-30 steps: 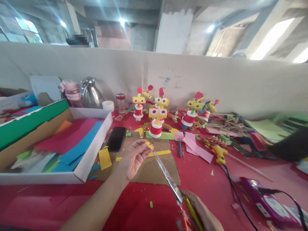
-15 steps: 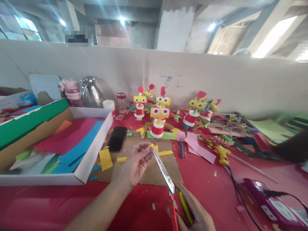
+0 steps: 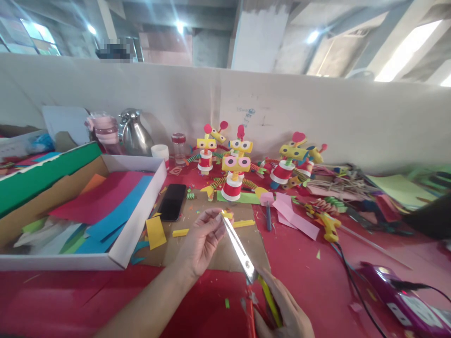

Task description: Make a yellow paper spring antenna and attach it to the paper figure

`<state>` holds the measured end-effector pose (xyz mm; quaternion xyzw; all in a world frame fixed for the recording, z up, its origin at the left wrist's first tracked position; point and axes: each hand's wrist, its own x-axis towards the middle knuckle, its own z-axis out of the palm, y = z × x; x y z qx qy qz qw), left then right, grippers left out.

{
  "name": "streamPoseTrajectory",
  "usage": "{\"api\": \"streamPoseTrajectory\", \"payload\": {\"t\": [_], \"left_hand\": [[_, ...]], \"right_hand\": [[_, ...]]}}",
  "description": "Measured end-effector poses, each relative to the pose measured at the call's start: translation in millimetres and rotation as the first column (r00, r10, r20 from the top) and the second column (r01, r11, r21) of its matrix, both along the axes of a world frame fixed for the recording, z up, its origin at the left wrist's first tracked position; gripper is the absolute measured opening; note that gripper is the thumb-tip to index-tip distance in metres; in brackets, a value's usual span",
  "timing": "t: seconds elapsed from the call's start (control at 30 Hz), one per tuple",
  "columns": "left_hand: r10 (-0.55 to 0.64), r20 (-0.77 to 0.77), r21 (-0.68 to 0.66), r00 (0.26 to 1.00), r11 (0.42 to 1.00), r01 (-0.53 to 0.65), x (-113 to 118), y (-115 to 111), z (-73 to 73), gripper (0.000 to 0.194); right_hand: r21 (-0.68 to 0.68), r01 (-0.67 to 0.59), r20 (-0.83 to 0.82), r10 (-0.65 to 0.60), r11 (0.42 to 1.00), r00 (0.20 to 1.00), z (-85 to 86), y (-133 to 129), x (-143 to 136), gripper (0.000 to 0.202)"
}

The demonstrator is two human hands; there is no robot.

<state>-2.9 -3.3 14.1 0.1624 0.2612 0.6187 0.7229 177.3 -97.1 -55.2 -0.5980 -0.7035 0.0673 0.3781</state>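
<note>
My left hand point(image 3: 206, 239) pinches a small piece of yellow paper point(image 3: 227, 215) between thumb and fingers, above a brown cardboard sheet point(image 3: 214, 260). In my right hand point(image 3: 283, 307) is a pair of scissors point(image 3: 241, 253) with one red and one yellow handle. The tips of the blades reach the yellow paper at my left fingertips, and the blades look nearly closed. Yellow paper strips point(image 3: 244, 224) lie on the cardboard on both sides of my left hand. A yellow paper rectangle point(image 3: 155, 232) rests at the cardboard's left.
Several paper-cup robot figures point(image 3: 232, 188) stand behind the cardboard. A box of coloured paper point(image 3: 146, 216) is at the left, beside a black phone point(image 3: 172, 202). At the right lie pink paper point(image 3: 299, 218), a yellow glue gun point(image 3: 330, 227) with its cable, and a purple device point(image 3: 405, 300).
The scissor blades are slightly turned at the yellow paper and both hands stay in almost the same place. The view has shifted a little.
</note>
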Motion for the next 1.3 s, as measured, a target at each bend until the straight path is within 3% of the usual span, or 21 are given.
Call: {"api": "streamPoseTrajectory", "payload": {"t": [0.17,0.33,0.47,0.63,0.8,0.97,1.07,1.2,1.3], "left_hand": [[0.009,-0.013,-0.003,1.000,1.000,-0.009,0.3,-0.6,0.8,0.013],[0.014,-0.003,-0.024,1.000,1.000,-0.014,1.4,-0.3,-1.3,0.012],[0.022,0.029,-0.044,0.999,0.999,-0.020,2.8,-0.9,-2.6,0.009],[-0.010,0.043,-0.038,0.999,0.999,0.011,1.2,1.3,-5.1,0.008],[-0.083,0.069,-0.009,0.994,0.996,0.084,-1.6,2.9,-5.0,0.009],[-0.197,0.100,-0.042,0.975,0.978,0.202,-3.0,1.9,-5.0,0.015],[-0.244,0.105,-0.044,0.964,0.967,0.249,-3.4,3.6,-7.2,0.020],[-0.270,0.111,0.000,0.957,0.962,0.271,-2.4,6.7,-10.6,0.022],[-0.252,0.029,0.008,0.967,0.968,0.252,-0.1,7.5,-12.7,0.019]], "right_hand": [[-0.017,0.032,0.025,-0.032,0.999,0.999,-1.8,-0.2,-2.0,0.045],[-0.005,-0.050,0.109,0.050,0.999,0.993,-4.8,1.0,2.2,0.045],[-0.030,0.019,0.178,-0.013,0.999,0.984,-10.2,-2.2,-2.8,0.045],[-0.070,-0.080,0.174,0.091,0.994,0.981,-9.8,1.0,13.6,0.041],[-0.104,0.121,0.206,-0.097,0.987,0.974,8.5,11.6,59.1,0.041],[-0.302,0.304,0.286,-0.218,0.903,0.933,13.6,20.3,89.7,0.045],[-0.320,0.330,0.361,-0.208,0.888,0.909,13.3,25.9,88.4,0.041],[-0.392,0.402,0.512,-0.167,0.827,0.843,26.4,31.5,73.6,0.038],[-0.340,0.401,0.573,-0.151,0.850,0.806,37.3,31.6,66.5,0.033]]}}
